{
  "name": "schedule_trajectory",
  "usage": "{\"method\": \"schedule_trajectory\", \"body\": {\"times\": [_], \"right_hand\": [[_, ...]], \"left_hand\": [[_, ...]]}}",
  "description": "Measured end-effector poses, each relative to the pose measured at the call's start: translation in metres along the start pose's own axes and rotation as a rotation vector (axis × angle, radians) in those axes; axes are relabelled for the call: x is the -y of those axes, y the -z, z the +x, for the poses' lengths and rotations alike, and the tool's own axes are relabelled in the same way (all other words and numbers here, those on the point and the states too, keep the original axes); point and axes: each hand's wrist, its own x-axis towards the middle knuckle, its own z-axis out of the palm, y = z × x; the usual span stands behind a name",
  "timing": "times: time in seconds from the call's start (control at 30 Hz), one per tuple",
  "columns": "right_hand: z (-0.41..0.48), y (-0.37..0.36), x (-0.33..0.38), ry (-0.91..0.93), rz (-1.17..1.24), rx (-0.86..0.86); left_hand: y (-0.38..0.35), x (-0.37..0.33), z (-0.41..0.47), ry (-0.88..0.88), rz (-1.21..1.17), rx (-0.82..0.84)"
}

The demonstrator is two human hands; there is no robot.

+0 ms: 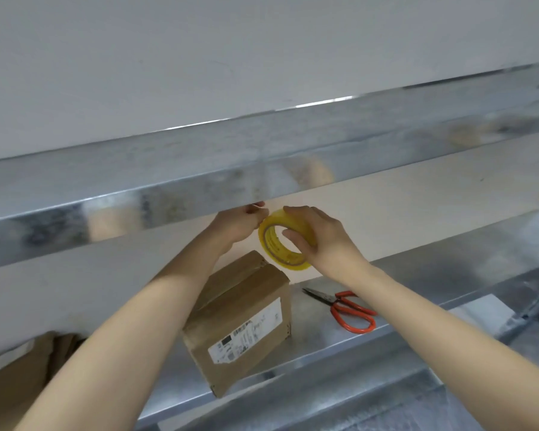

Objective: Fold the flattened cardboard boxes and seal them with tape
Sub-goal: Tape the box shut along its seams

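Observation:
A folded brown cardboard box (243,321) with a white shipping label stands on the metal shelf (339,349), its top flaps closed. Above it my right hand (321,241) grips a yellow roll of clear tape (280,241), fingers curled through its core. My left hand (237,225) is just left of the roll and pinches at its upper rim, where the tape's end seems to be. Flattened brown cardboard (16,377) lies at the lower left, partly hidden by my left forearm.
Red-handled scissors (346,307) lie on the shelf to the right of the box. A shiny metal shelf beam (199,169) runs across just above my hands. A white sheet (486,312) lies at the right end of the shelf.

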Motion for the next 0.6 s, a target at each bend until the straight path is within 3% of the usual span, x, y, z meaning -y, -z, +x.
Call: {"method": "schedule_trajectory", "body": {"times": [0.13, 0.27, 0.6], "right_hand": [[-0.001, 0.006, -0.007, -0.107, -0.309, 0.26], [-0.002, 0.016, -0.007, -0.162, -0.083, 0.183], [-0.01, 0.027, -0.016, -0.203, -0.119, 0.238]], "left_hand": [[0.007, -0.013, 0.002, 0.032, 0.131, 0.052], [0.004, -0.022, 0.006, 0.031, 0.177, 0.042], [0.003, -0.013, 0.013, 0.104, -0.012, 0.127]]}}
